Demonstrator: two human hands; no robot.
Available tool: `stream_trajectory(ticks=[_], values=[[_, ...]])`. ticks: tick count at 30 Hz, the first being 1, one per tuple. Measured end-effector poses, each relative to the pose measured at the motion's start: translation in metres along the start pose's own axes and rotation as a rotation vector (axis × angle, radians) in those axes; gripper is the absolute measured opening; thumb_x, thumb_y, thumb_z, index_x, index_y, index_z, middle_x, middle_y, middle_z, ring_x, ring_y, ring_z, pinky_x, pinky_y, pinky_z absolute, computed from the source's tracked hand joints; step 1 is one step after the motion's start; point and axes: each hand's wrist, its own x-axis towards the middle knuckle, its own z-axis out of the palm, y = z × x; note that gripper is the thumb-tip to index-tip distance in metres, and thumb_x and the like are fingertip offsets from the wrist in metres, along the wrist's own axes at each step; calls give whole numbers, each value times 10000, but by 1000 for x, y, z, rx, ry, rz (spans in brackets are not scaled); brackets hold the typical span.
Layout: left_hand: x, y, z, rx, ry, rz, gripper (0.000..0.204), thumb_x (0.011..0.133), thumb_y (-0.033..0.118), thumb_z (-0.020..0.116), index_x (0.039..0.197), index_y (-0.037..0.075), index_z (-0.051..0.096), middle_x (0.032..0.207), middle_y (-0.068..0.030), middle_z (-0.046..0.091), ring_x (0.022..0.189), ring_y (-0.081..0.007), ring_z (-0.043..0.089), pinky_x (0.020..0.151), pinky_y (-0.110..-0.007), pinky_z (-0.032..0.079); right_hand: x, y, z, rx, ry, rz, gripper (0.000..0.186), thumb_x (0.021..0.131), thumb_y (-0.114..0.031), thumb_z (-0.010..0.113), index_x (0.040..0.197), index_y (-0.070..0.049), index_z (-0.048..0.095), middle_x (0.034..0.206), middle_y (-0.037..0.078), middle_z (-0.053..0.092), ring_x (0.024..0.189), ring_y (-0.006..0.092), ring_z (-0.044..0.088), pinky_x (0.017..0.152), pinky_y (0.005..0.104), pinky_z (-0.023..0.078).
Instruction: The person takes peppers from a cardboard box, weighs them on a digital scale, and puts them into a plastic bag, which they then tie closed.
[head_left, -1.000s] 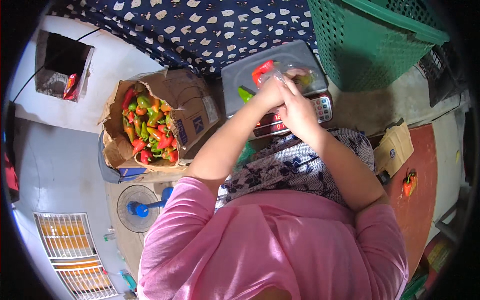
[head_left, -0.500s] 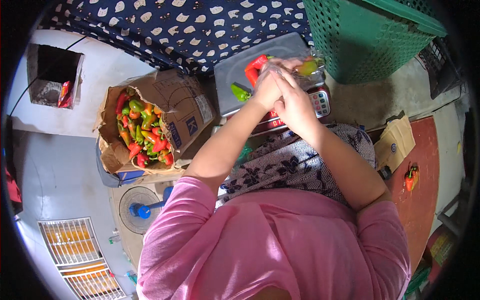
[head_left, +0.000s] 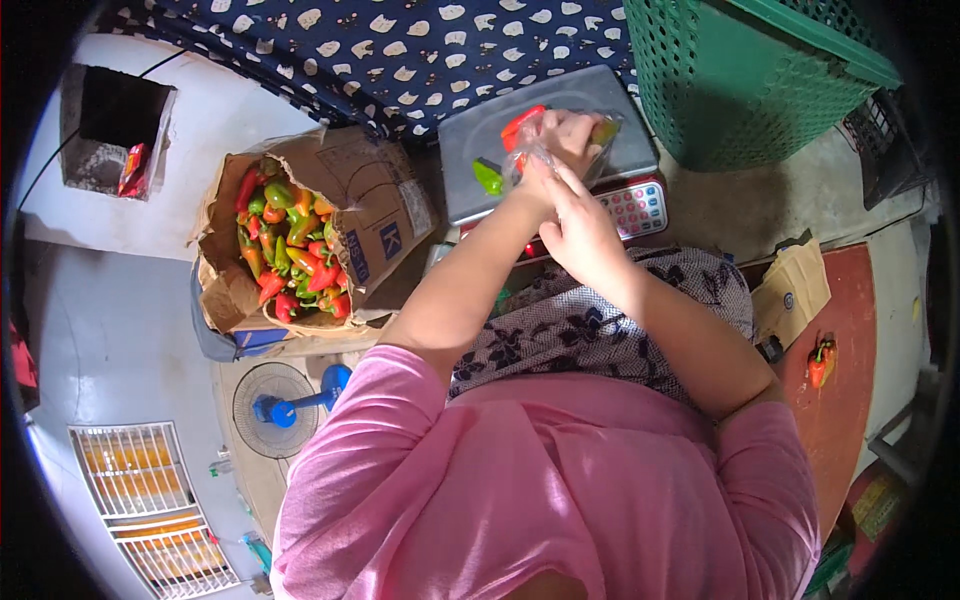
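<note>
My left hand [head_left: 568, 138] is inside a clear plastic bag [head_left: 600, 165], over the grey pan of a weighing scale [head_left: 470, 140]. Its fingers look spread, though the film and some blur soften them. My right hand [head_left: 578, 215] lies across the left wrist, its fingertips closed on the gathered edge of the bag. A red pepper [head_left: 522, 125] is on the pan beside the left hand, partly covered. A green pepper [head_left: 488, 178] lies nearer the pan's left side. Something yellow-green [head_left: 606, 130] shows by the left fingertips, through the film.
At the left stands an open brown cardboard box [head_left: 385, 210] full of red, green and orange peppers [head_left: 300, 245]. A tall green plastic basket [head_left: 730, 90] rises behind right. A fan [head_left: 275, 410] is lower left. One pepper [head_left: 822, 362] lies on a reddish board [head_left: 850, 320] at right.
My left hand has pushed deeper into the bag and its fingers now show spread. The right hand has slid back toward the left wrist, uncovering more of the scale's keypad.
</note>
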Motion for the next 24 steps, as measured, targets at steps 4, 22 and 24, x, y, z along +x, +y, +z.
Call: stream_trajectory(ticks=[4, 22, 24], values=[[7, -2, 8, 254, 90, 267, 398, 771, 222, 673, 1161, 279, 612, 1048, -7, 613, 1076, -237, 548, 868, -492, 454, -3, 4, 6, -87, 79, -75, 684, 736, -2, 568, 1392, -8, 375, 1431, 197, 396, 1049, 425, 574, 867, 453, 508], [-20, -19, -38, -187, -529, 128, 320, 787, 140, 598, 1084, 37, 661, 1091, -215, 640, 1113, -367, 573, 953, -438, 434, 13, 46, 0, -47, 139, -2, 630, 757, -14, 564, 1370, 17, 422, 1387, 231, 431, 1196, 399, 501, 984, 410, 439], [-27, -15, -74, -409, -511, 69, 317, 795, 98, 583, 1098, 44, 659, 1054, -192, 653, 1048, -332, 600, 912, -410, 458, 13, 46, 2, -16, 119, 11, 654, 755, -10, 565, 1389, 6, 405, 1381, 229, 436, 1224, 397, 480, 1003, 401, 424]])
